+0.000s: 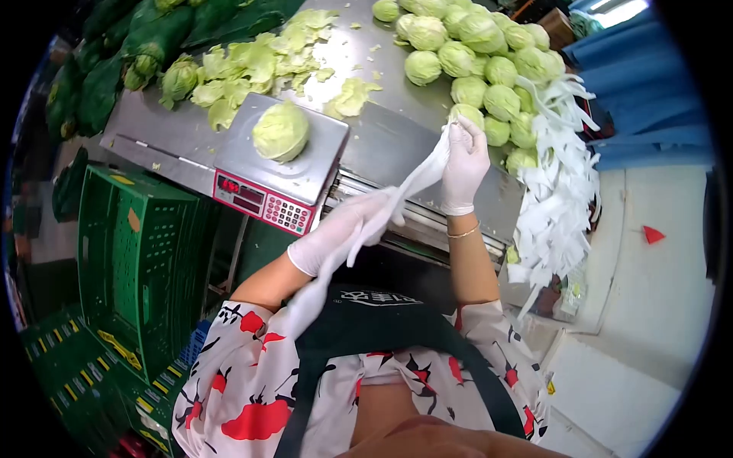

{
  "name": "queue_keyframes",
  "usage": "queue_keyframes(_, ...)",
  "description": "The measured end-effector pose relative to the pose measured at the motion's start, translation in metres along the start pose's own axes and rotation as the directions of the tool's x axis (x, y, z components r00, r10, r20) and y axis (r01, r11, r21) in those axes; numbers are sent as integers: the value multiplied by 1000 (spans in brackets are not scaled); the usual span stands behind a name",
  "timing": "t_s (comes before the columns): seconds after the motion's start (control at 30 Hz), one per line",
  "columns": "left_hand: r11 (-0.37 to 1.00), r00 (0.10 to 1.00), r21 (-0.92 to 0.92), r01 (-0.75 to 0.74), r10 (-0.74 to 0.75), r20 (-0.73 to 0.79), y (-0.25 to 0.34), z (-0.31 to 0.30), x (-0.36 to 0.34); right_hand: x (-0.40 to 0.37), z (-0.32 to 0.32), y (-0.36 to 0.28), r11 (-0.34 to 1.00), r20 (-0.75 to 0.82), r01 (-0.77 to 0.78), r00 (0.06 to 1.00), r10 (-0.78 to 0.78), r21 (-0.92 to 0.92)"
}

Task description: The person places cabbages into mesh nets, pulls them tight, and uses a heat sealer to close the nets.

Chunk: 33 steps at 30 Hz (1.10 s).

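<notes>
Both my hands wear white gloves. Between them stretches a white foam net sleeve (418,179), its loose end trailing down across my left forearm. My right hand (467,164) pinches the upper end above the table edge. Lower down, my left hand (343,229) is closed around the strip's middle, with some fingers hidden behind it. A trimmed cabbage (280,132) sits on the steel plate of a red-framed scale (317,164), just beyond my left hand. The scale's display is lit red, too small to read surely.
Pale cabbages (458,57) are heaped at the table's far right, beside a pile of white foam sleeves (557,198). Loose leaves (259,61) lie behind the scale. Dark green bags (153,38) occupy the back left. Green plastic crates (145,267) stand left of the table.
</notes>
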<state>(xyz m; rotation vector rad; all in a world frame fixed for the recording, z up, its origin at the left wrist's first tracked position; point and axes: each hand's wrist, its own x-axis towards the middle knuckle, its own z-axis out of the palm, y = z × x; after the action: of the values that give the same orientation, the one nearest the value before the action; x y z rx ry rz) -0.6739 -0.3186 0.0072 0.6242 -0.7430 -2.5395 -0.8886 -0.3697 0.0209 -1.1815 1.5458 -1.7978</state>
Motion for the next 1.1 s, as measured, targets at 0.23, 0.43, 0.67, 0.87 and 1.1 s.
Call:
queue_keyframes(0.23, 894, 823, 82, -440, 437, -362, 14, -32, 35, 69, -156, -13, 914, -500, 154, 797, -340, -376)
queue_keyframes(0.43, 861, 814, 317, -397, 490, -312, 50, 10, 64, 104, -289, 16, 846, -714, -12, 543, -442, -533)
queue_keyframes(0.67, 872, 839, 338, -354, 456, -297, 13, -4, 88, 72, -233, 1, 474, -283, 0, 801, -527, -881)
queue_keyframes(0.87, 857, 874, 392, -336, 438, -208, 22, 11, 68, -13, -18, -48, 881, 539, 299, 840, -62, -366)
queue_keyframes(1.1, 754, 763, 314, -576, 634, -123, 21, 0, 21, -32, 36, -38, 979, 491, -199, 857, 155, 39)
